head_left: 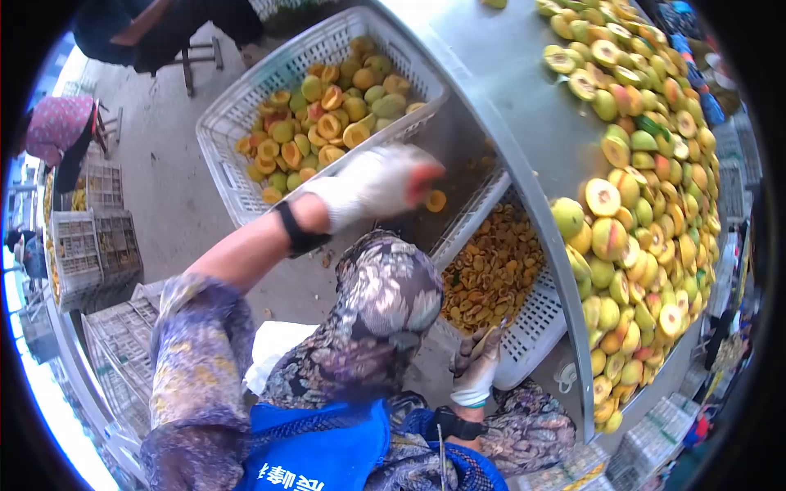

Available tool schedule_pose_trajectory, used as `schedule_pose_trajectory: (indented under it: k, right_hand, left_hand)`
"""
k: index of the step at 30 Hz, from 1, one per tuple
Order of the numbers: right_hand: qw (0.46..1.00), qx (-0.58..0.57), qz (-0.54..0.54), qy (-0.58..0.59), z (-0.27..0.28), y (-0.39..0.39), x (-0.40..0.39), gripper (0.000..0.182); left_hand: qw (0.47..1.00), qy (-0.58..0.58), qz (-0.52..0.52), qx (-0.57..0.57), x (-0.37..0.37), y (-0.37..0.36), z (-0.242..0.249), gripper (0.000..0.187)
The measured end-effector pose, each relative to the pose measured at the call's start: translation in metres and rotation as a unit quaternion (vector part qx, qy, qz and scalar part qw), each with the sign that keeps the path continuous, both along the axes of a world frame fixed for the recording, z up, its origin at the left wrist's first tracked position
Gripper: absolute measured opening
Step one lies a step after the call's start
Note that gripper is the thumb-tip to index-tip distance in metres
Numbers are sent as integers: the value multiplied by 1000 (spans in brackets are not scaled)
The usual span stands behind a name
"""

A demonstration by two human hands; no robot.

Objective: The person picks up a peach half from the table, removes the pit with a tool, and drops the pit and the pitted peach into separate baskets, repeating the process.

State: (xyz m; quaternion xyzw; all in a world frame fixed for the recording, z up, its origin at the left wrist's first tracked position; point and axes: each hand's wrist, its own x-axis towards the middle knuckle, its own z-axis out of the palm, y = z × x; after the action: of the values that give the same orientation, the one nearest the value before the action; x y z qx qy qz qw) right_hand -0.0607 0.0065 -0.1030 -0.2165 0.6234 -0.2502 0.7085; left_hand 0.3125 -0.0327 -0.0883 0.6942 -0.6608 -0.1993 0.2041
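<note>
The left grip point(377, 186), in a white glove with a dark band point(300, 231) at the wrist, is over the near right side of a white slatted basket point(219, 168). Motion blurs its fingers, which show a reddish-orange patch; I cannot tell whether they are apart, together or clamped on a fruit. A cut orange fruit half point(435, 201) shows just beside the fingertips. The basket holds yellow, green and reddish fruit halves point(329, 126).

The right grip point(476, 353), in a stained glove, is lower and nearer, at the near edge of a second white basket point(532, 348). Its fingers are curled together on a small pale piece point(492, 334), too small to identify. This basket holds many small orange-brown pieces point(495, 266) and lies partly under the metal tabletop point(491, 69).

On the right of the tabletop lies a large heap of fruit point(647, 237), much of it cut open, some with dark reddish centres. More slatted crates point(94, 245) stand at the left, and a person in a pink dotted top point(61, 123) is at the far left.
</note>
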Motion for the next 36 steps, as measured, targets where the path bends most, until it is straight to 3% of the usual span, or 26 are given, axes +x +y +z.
schedule_pose_trajectory:
  k: [1, 2, 5, 8, 10, 12, 13, 15, 16, 18, 21, 22, 24, 32, 36]
  right_hand:
    - [997, -30, 16, 66, -10, 0, 3, 45]
    - [992, -52, 38, 108, -19, -1, 2, 43]
    - [985, -45, 48, 157, -36, -5, 2, 42]
    - [985, -23, 26, 166, -51, -13, 5, 40]
    - [987, -5, 32, 158, -49, -20, 10, 37]
    - [987, -11, 7, 159, -79, -12, -12, 35]
    - [987, -15, -4, 157, -97, -5, -25, 34]
    - [982, 10, -45, 185, -99, -9, -12, 32]
    - [969, 124, -133, 166, -89, -19, -8, 32]
    - [978, 170, -97, 72, -81, -6, -22, 37]
    - [990, 121, 18, -68, -71, -16, -21, 40]
    - [974, 176, -137, 39, -91, -6, -29, 43]
    - [991, 104, -65, 58, -136, 14, -80, 42]
    - [986, 81, -20, 146, -130, 0, -54, 41]
    - [983, 16, 39, 180, -134, 9, -66, 41]
  left_hand:
    - [999, 32, -39, -10, -8, -8, -49, 37]
    - [995, -2, -62, 81, -15, -19, -78, 40]
    - [993, -68, -101, 5, -34, -37, -198, 44]
    - [989, -122, -73, -35, -45, -57, -247, 41]
    - [986, 88, 47, 132, -57, -78, -277, 52]
    - [957, 201, 86, 191, -53, -91, -292, 46]
    - [990, -58, -75, 108, -51, -97, -305, 36]
    - [990, -24, -67, 125, -44, -110, -290, 32]
    - [990, -1, -53, 131, -40, -118, -292, 32]
    - [989, 44, -10, 142, -31, -139, -296, 34]
    - [986, 73, 51, 139, -14, -179, -300, 36]
    - [986, 72, 69, 137, -7, -193, -300, 37]
    - [983, 70, 103, 137, 5, -214, -301, 40]
    - [972, 85, 111, 189, 15, -203, -307, 50]
    - [961, 142, 124, 201, 19, -186, -303, 56]
